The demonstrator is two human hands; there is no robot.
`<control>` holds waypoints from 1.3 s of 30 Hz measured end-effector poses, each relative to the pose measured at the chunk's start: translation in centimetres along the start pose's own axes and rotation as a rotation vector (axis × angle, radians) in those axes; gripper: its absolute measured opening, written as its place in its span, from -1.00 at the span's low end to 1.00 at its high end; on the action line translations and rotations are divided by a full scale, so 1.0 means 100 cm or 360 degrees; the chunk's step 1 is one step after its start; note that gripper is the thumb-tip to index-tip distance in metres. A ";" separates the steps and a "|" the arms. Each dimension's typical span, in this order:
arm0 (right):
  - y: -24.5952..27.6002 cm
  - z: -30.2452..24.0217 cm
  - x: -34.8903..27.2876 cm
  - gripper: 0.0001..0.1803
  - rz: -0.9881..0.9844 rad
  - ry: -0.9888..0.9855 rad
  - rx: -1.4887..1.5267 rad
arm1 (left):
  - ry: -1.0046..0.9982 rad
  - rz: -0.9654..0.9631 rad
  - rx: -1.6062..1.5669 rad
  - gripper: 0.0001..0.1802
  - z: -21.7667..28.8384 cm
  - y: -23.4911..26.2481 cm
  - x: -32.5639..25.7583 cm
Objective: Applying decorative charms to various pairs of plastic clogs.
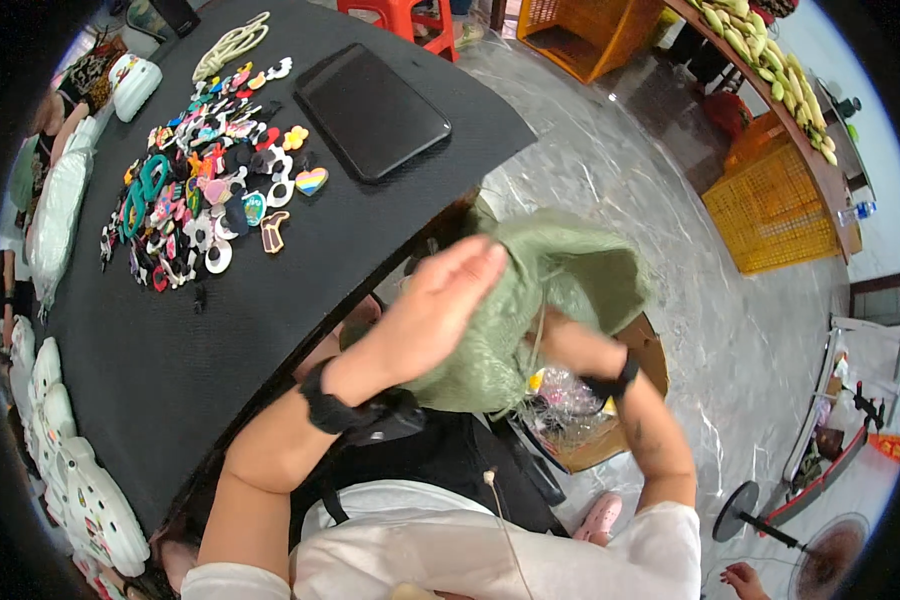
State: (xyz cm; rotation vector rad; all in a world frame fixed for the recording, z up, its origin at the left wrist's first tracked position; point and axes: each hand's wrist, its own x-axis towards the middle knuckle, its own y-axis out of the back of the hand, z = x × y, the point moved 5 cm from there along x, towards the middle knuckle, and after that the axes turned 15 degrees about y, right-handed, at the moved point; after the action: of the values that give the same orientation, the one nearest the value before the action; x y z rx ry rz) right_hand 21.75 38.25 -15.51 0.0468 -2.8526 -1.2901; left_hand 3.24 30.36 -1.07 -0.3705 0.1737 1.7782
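A green woven sack (pixel 560 290) hangs bunched over an open cardboard box (pixel 610 440) beside the black table (pixel 170 370). My left hand (pixel 435 305) lies flat against the sack's near side, fingers stretched out toward the upper right. Only the wrist of my right hand (pixel 580 350) shows, because the fingers are buried under the sack's folds. A black band sits on each wrist. Clear plastic bags of small parts (pixel 565 400) are inside the box just below the sack.
A heap of colourful shoe charms (pixel 205 185) and a black tablet (pixel 370 110) lie on the table. White clogs (pixel 80 490) line its left edge. Orange crates (pixel 770 215) stand on the marble floor to the right, with a fan (pixel 780 530) at lower right.
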 end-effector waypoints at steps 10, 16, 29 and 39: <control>0.064 0.083 0.012 -0.73 0.0765 -0.0142 0.0051 | 0.0034 -0.0019 0.0244 -0.69 0.034 0.004 -0.042; 0.058 0.029 0.217 -0.74 0.0468 0.0728 0.0066 | -0.0342 -0.0191 0.0370 -0.79 0.034 -0.023 -0.097; -0.096 0.034 0.334 -0.74 0.0283 0.1232 0.0514 | -0.0200 0.0388 0.1234 -0.79 0.037 0.093 -0.151; -0.170 0.051 0.304 -0.73 -0.0046 0.1230 0.0503 | -0.0300 0.0526 0.1268 -0.74 0.026 0.104 -0.143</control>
State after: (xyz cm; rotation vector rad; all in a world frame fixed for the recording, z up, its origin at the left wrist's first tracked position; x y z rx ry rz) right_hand -8.32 29.91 -31.74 0.4737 -2.3275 -0.6024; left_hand -4.38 15.58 5.37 0.4191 0.8107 1.8884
